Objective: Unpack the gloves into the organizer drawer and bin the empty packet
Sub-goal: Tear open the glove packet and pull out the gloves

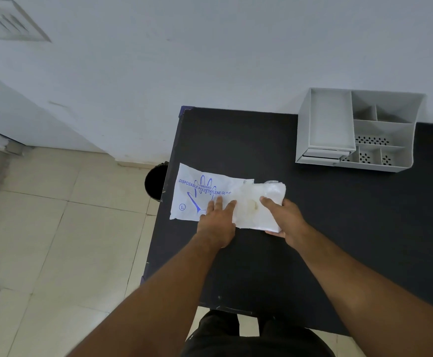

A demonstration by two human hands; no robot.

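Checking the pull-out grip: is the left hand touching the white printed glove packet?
Touching. The head view shows the left hand pressed flat on the white printed glove packet, fingers overlapping its surface.

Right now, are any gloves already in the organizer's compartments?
No: the grey organizer's compartments look bare, and the glove stack lies on the table in the right hand.

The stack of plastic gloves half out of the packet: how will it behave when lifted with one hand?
The glove stack looks thin and crinkled, so it will probably flop and sag around the right hand. The glossy film suggests loose sheets may slide apart. It seems very light; the left hand pins the packet, probably so it does not follow.
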